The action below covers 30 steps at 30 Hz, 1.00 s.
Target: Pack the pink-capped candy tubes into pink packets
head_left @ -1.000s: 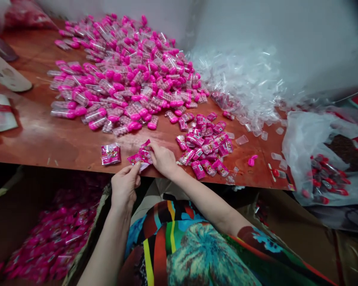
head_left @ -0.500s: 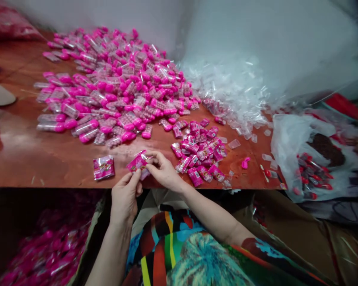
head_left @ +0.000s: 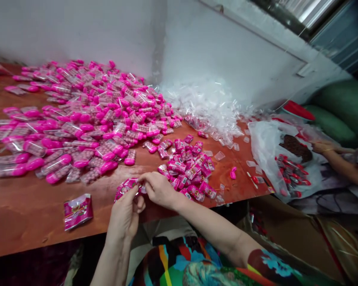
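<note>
Between my hands, just above the table, is a pink printed packet (head_left: 123, 188). My left hand (head_left: 125, 216) pinches its lower edge with the thumb on top. The fingers of my right hand (head_left: 159, 190) are closed at its right end, partly hiding a clear piece there. To the left, a similar pink wrapper (head_left: 78, 211) lies flat. Just beyond my right hand sits a heap of small wrapped pink packets (head_left: 186, 169). Behind my hands spreads a large pile of clear tubes with pink caps (head_left: 86, 119), filled with small pale pink balls.
Clear plastic pieces (head_left: 209, 109) are heaped against the wall (head_left: 107, 31). Toward the right are a pink piece (head_left: 233, 172), a white plastic bag (head_left: 258, 139) with red-capped items, and another person's hand (head_left: 321, 147). A cardboard box (head_left: 280, 222) stands below the reddish-brown table (head_left: 20, 210).
The head view has tilted up and turned right, so more wall and another person's arm show. My hands stay on the packet; my right fingers have closed in at its end.
</note>
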Each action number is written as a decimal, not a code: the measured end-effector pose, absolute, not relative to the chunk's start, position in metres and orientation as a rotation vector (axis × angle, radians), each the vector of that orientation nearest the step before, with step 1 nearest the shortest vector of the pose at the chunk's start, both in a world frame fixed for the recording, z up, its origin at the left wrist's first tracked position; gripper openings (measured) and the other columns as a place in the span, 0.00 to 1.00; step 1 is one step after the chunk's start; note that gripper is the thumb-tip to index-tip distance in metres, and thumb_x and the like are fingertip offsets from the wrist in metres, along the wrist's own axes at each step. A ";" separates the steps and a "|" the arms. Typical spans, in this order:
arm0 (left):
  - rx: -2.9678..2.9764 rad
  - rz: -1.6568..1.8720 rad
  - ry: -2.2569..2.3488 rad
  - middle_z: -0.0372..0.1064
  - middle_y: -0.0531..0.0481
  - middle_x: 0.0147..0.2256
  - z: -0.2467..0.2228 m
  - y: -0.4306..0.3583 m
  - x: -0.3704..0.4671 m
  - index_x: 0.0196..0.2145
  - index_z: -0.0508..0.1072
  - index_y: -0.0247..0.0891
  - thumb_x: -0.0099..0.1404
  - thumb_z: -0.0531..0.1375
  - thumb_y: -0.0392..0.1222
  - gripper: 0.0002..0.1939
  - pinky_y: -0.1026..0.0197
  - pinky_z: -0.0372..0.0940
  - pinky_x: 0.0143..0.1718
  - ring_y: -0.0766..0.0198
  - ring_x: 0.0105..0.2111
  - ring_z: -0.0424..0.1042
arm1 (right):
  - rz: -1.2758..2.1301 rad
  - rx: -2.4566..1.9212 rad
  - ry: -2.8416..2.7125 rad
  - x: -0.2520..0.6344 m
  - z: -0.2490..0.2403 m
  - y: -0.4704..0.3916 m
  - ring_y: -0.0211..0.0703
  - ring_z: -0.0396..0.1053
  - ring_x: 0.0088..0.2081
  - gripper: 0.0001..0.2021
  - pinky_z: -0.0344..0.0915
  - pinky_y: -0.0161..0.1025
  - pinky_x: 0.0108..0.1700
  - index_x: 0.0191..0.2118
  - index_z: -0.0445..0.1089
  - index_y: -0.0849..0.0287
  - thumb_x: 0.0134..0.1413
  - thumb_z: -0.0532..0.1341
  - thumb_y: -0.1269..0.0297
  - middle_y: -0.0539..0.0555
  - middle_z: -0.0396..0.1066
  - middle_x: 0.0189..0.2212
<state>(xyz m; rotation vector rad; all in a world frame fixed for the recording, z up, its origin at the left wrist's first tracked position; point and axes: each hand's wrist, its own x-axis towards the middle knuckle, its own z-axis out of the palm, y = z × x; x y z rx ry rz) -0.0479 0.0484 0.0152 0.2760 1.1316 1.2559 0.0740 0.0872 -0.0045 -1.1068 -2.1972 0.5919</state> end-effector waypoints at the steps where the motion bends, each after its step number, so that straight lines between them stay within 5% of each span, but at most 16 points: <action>1: 0.273 1.265 1.141 0.59 0.58 0.15 0.015 0.049 -0.050 0.22 0.73 0.34 0.42 0.74 0.43 0.16 0.68 0.48 0.16 0.74 0.14 0.54 | 0.607 -1.091 -2.284 0.077 -0.004 0.095 0.43 0.73 0.44 0.13 0.67 0.38 0.50 0.48 0.70 0.59 0.62 0.52 0.74 0.56 0.77 0.42; 4: 0.276 1.304 1.204 0.58 0.58 0.15 0.012 0.048 -0.058 0.19 0.71 0.34 0.41 0.75 0.44 0.17 0.69 0.46 0.16 0.75 0.15 0.53 | 0.553 -1.209 -2.446 0.084 -0.001 0.135 0.43 0.73 0.44 0.14 0.67 0.37 0.46 0.52 0.69 0.55 0.65 0.54 0.71 0.53 0.77 0.43; 8: 0.234 1.288 1.231 0.55 0.58 0.14 0.012 0.042 -0.070 0.17 0.69 0.36 0.40 0.76 0.47 0.20 0.69 0.46 0.15 0.74 0.16 0.51 | 0.052 -1.566 -2.517 0.095 0.002 0.207 0.52 0.68 0.50 0.16 0.65 0.45 0.48 0.55 0.70 0.56 0.65 0.53 0.73 0.60 0.73 0.48; 15: 0.093 1.301 1.246 0.52 0.60 0.15 0.017 0.032 -0.079 0.16 0.67 0.38 0.38 0.76 0.43 0.20 0.69 0.45 0.13 0.75 0.15 0.48 | -0.066 -1.402 -2.818 0.093 -0.002 0.228 0.53 0.65 0.50 0.18 0.61 0.49 0.51 0.59 0.66 0.62 0.68 0.49 0.73 0.63 0.71 0.51; 21: 0.063 1.306 1.202 0.55 0.60 0.17 0.021 0.030 -0.074 0.19 0.68 0.37 0.39 0.76 0.41 0.20 0.70 0.45 0.12 0.76 0.15 0.50 | -0.139 -1.325 -2.880 0.076 0.000 0.185 0.57 0.64 0.49 0.10 0.61 0.51 0.49 0.44 0.73 0.64 0.65 0.57 0.65 0.65 0.70 0.48; 26: 0.003 1.345 1.066 0.59 0.61 0.19 0.025 0.025 -0.073 0.22 0.66 0.35 0.40 0.76 0.35 0.20 0.71 0.46 0.12 0.78 0.14 0.50 | 0.074 -1.322 -2.770 0.072 -0.005 0.167 0.52 0.67 0.47 0.14 0.62 0.48 0.49 0.47 0.70 0.65 0.70 0.51 0.62 0.64 0.72 0.45; 30: -0.058 1.415 1.047 0.61 0.61 0.19 0.027 0.021 -0.074 0.25 0.65 0.35 0.48 0.72 0.32 0.17 0.71 0.46 0.12 0.77 0.13 0.51 | 0.660 -1.350 -2.280 0.080 -0.003 0.143 0.44 0.71 0.41 0.12 0.65 0.42 0.45 0.48 0.67 0.62 0.70 0.52 0.62 0.58 0.73 0.42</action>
